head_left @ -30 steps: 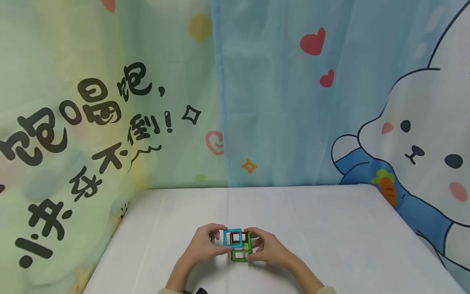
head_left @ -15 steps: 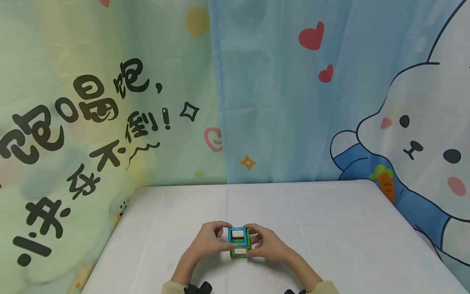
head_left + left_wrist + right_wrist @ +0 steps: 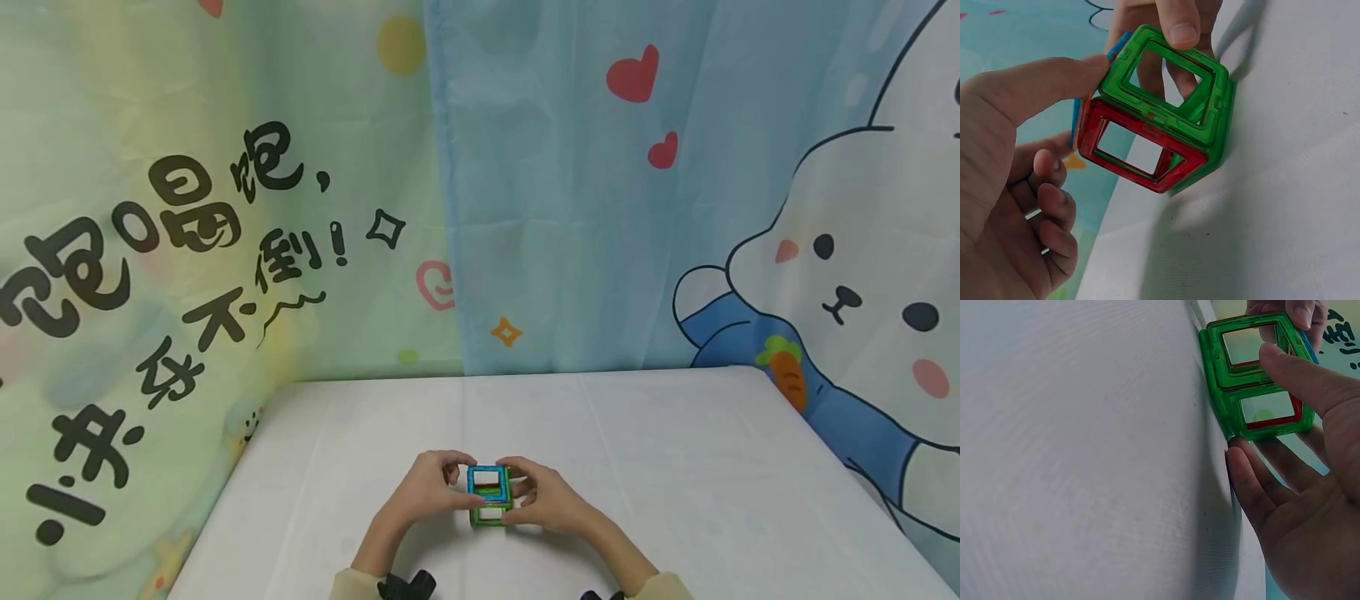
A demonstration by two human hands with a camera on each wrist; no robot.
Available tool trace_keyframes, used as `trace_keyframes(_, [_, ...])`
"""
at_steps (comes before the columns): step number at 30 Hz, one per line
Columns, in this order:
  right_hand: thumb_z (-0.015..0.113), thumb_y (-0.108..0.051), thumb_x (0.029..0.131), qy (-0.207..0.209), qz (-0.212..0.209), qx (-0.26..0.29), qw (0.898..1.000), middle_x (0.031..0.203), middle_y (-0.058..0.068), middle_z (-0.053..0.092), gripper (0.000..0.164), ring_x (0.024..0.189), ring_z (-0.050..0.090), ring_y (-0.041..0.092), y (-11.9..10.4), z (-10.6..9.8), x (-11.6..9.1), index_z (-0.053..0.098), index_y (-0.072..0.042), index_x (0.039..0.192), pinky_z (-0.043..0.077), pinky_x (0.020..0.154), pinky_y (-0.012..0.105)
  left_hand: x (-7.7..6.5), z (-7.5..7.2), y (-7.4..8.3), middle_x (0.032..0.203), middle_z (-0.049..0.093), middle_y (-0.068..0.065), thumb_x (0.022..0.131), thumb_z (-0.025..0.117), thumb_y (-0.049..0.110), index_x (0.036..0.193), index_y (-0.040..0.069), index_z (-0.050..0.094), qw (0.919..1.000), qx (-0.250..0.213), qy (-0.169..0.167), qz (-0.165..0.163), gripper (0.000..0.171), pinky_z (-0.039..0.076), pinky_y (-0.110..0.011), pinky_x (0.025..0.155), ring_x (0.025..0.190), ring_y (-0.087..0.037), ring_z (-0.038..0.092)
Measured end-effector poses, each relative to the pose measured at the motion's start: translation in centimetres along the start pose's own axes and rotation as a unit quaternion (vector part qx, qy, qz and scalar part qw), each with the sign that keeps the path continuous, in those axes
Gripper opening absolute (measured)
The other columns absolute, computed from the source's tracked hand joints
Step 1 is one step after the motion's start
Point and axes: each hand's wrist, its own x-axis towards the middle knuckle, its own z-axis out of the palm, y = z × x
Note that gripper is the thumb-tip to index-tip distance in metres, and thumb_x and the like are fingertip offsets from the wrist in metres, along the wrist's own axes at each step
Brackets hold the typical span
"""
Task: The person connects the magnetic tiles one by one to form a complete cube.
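Observation:
A small cube of square magnetic tiles stands on the table, with green tiles [image 3: 1129, 90] and a red tile [image 3: 1141, 175] making its sides. A blue magnetic tile [image 3: 487, 468] lies across the top, its edge showing behind the left fingers in the left wrist view. My left hand [image 3: 429, 492] pinches the blue tile between thumb and forefinger, the other fingers curled. From the other side, my right hand [image 3: 553, 502] grips the cube, thumb on a green side and fingers behind. The blue tile's underside is hidden.
A white cloth-covered table [image 3: 637, 450] spreads around the hands. Behind it hang printed curtains [image 3: 555, 208] with a cartoon bear and lettering. Dark wrist-camera mounts [image 3: 408, 586] sit at the cuffs.
The blue tile has moved right and down from a raised, offset position onto the cube's top, carried by the left hand. My right hand has stayed at the cube.

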Motion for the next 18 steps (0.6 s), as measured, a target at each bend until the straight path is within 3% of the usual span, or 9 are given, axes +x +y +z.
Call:
trace_keyframes(11, [0.082,-0.007,0.077,-0.002,0.006,0.011,1.000,0.122,0.014,0.059,0.072,0.099,0.061,0.027,0.1,0.1,-0.1,0.045,0.003,0.139,0.051,0.075,0.031,0.2,0.2,-0.4,0.069,0.055,0.004,0.066,0.091,0.026,0.111,0.008,0.070,0.9999,-0.005,-0.005,-0.015,0.052,0.039,-0.025,0.052,0.062,-0.010,0.047])
trace_keyframes(18, [0.081,-0.009,0.078,-0.001,0.006,-0.001,1.000,0.118,0.011,0.061,0.075,0.098,0.061,0.026,-0.1,0.1,-0.2,0.043,0.005,0.141,0.051,0.077,0.031,0.1,0.6,-1.0,0.075,0.060,-0.001,0.067,0.091,0.018,0.110,0.007,0.066,0.9983,-0.051,-0.003,-0.028,0.050,0.043,-0.025,0.054,0.063,-0.013,0.051])
